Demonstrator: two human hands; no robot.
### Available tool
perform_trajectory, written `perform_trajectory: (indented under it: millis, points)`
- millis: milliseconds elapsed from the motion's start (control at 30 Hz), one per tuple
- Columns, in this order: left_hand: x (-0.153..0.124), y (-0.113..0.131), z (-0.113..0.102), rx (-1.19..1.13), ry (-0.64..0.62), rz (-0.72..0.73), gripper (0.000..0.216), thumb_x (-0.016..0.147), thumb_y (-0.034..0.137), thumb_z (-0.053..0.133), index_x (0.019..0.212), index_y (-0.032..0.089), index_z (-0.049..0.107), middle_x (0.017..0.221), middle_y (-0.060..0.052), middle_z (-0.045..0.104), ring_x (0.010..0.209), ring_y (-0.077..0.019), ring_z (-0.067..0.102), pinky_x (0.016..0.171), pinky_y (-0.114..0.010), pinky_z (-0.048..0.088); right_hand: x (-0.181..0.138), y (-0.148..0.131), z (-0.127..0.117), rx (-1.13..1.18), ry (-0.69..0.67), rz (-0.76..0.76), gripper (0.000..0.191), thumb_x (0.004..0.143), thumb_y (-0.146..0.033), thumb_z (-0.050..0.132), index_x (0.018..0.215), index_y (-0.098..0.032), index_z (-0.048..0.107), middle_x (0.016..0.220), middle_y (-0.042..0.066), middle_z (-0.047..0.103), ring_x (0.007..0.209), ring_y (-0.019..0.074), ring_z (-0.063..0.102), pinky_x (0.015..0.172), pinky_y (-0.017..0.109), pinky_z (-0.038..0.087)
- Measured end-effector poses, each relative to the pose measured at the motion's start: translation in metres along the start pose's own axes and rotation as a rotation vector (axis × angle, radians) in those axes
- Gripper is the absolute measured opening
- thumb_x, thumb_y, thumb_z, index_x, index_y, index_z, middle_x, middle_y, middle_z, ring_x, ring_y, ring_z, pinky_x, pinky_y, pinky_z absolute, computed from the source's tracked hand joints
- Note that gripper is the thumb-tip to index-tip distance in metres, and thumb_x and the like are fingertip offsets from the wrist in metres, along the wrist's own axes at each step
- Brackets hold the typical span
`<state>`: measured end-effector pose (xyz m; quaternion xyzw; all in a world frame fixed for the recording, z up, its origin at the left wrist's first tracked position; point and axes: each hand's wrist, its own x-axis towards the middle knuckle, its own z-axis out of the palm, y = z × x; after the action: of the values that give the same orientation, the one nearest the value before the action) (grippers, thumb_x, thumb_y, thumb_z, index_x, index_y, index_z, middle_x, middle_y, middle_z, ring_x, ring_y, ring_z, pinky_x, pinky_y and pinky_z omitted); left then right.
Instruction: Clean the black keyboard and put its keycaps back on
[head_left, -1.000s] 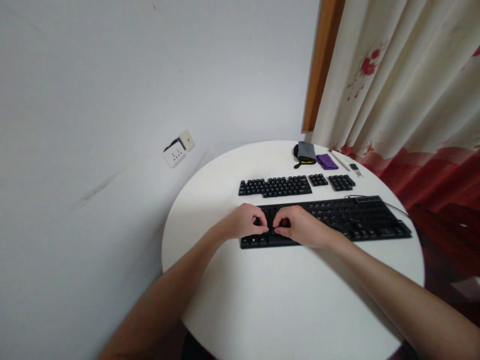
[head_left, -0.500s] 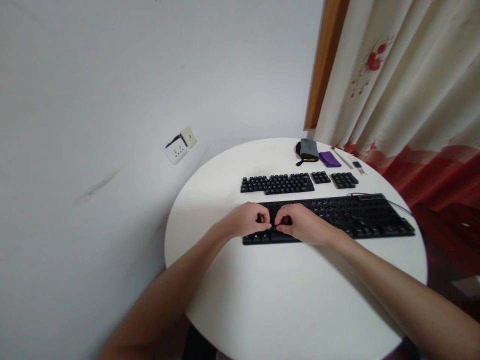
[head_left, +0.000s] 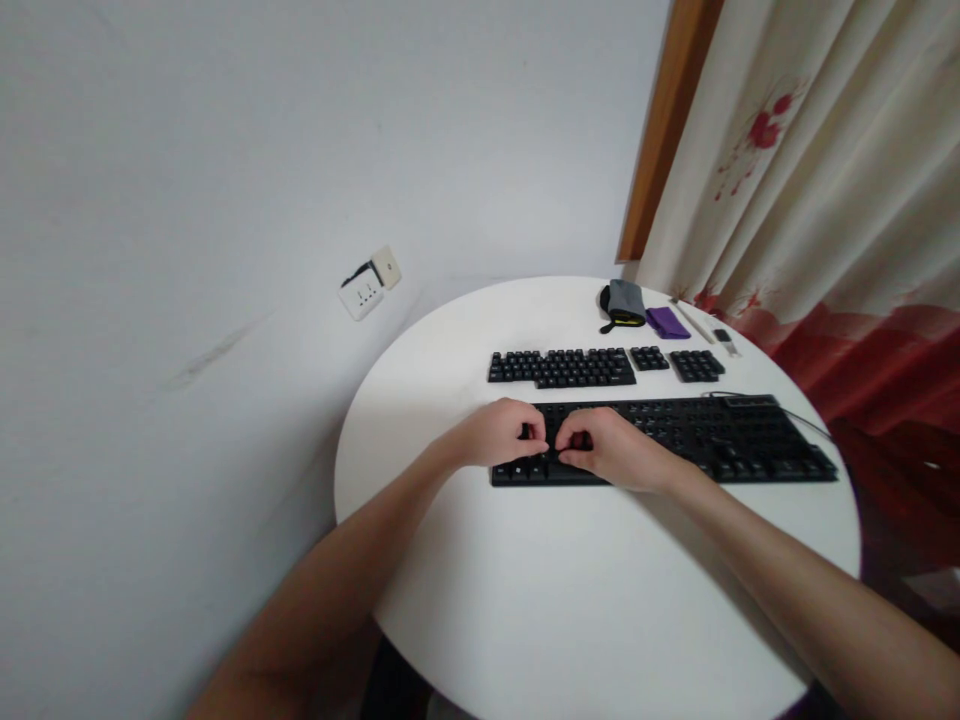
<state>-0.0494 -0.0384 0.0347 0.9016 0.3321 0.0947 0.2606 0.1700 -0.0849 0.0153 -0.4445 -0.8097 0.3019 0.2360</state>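
Note:
A black keyboard (head_left: 750,440) lies on the round white table (head_left: 600,580), and most of its keys look bare of their caps. Over its left part, my left hand (head_left: 504,432) is curled with thumb and fingers bent together in a pinch. My right hand (head_left: 611,446) faces it a short way to the right, also pinching low over the keys. Whatever the fingertips hold is too small and dark to tell. Behind the keyboard, black keycaps lie in a large block (head_left: 566,368), a small group (head_left: 649,358) and a number-pad group (head_left: 696,366).
At the back right lie a folded grey cloth (head_left: 626,303), a purple cloth (head_left: 667,323), a thin pale stick (head_left: 696,322) and a small clear-and-black tool (head_left: 724,340). A cable (head_left: 806,418) runs off the keyboard's right. Wall and curtain (head_left: 780,190) border the table.
The view has shifted slightly, moving the scene a little to the right. Both hands stay over the same part of the keyboard, with the right fingertips a bit farther from the left.

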Motion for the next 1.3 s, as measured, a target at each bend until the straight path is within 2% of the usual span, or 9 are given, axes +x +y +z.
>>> perform_trajectory:
  millis: [133,267,533,667,733,867,1300]
  points:
    - [0.002,0.001,-0.003,0.013,0.132,0.013,0.009,0.086,0.024,0.066,0.082,0.017,0.070,0.076,0.000,0.065,0.067,-0.0125,0.054,0.062,-0.024,0.038,0.000,-0.004,0.001,-0.056,0.013,-0.044,0.008,0.080,-0.014,0.072,0.085,-0.019,0.073,0.084,0.001,0.071,0.074,0.0155,0.062,0.069,0.026,0.043]
    - [0.004,0.000,-0.002,0.027,0.171,0.028,0.009,0.086,0.024,0.066,0.081,0.017,0.070,0.076,0.000,0.064,0.068,-0.0124,0.054,0.064,-0.024,0.039,-0.001,-0.008,0.000,-0.124,0.011,-0.089,0.010,0.079,-0.010,0.073,0.083,-0.019,0.073,0.086,0.002,0.070,0.080,0.0168,0.063,0.075,0.027,0.044]
    - [0.006,0.000,0.000,0.037,0.179,0.025,0.010,0.086,0.025,0.067,0.080,0.017,0.070,0.075,0.001,0.064,0.067,-0.0123,0.054,0.064,-0.025,0.039,-0.004,-0.010,-0.006,-0.165,-0.036,-0.143,0.017,0.086,-0.011,0.063,0.085,-0.022,0.075,0.093,0.003,0.071,0.087,0.0163,0.065,0.078,0.026,0.045]
    - [0.006,-0.002,0.001,0.033,0.179,0.031,0.009,0.086,0.023,0.067,0.080,0.017,0.069,0.075,0.001,0.064,0.066,-0.0120,0.054,0.064,-0.025,0.039,-0.003,-0.010,-0.005,-0.163,-0.015,-0.102,0.010,0.084,-0.014,0.067,0.081,-0.021,0.074,0.087,0.002,0.071,0.078,0.0152,0.064,0.072,0.026,0.043]
    - [0.007,-0.003,0.002,0.033,0.176,0.040,0.008,0.086,0.022,0.066,0.080,0.017,0.069,0.075,0.001,0.064,0.066,-0.0119,0.054,0.063,-0.025,0.039,-0.002,-0.010,-0.004,-0.160,-0.015,-0.130,0.013,0.083,-0.010,0.066,0.078,-0.019,0.073,0.085,0.002,0.071,0.077,0.0147,0.064,0.071,0.025,0.043]
    - [0.007,-0.006,0.004,0.035,0.178,0.041,0.009,0.086,0.023,0.066,0.080,0.018,0.069,0.076,0.001,0.064,0.067,-0.0120,0.054,0.063,-0.024,0.039,-0.001,-0.011,-0.004,-0.160,-0.037,-0.212,0.017,0.081,-0.005,0.063,0.073,-0.018,0.070,0.084,0.003,0.068,0.079,0.0145,0.063,0.071,0.024,0.043]
    - [0.006,-0.006,0.003,0.033,0.174,0.039,0.010,0.087,0.024,0.064,0.081,0.018,0.069,0.077,0.000,0.065,0.069,-0.0129,0.055,0.064,-0.025,0.040,-0.003,-0.011,-0.003,-0.261,-0.037,-0.188,0.016,0.079,-0.006,0.062,0.074,-0.019,0.068,0.083,0.003,0.068,0.083,0.0168,0.063,0.074,0.026,0.043]
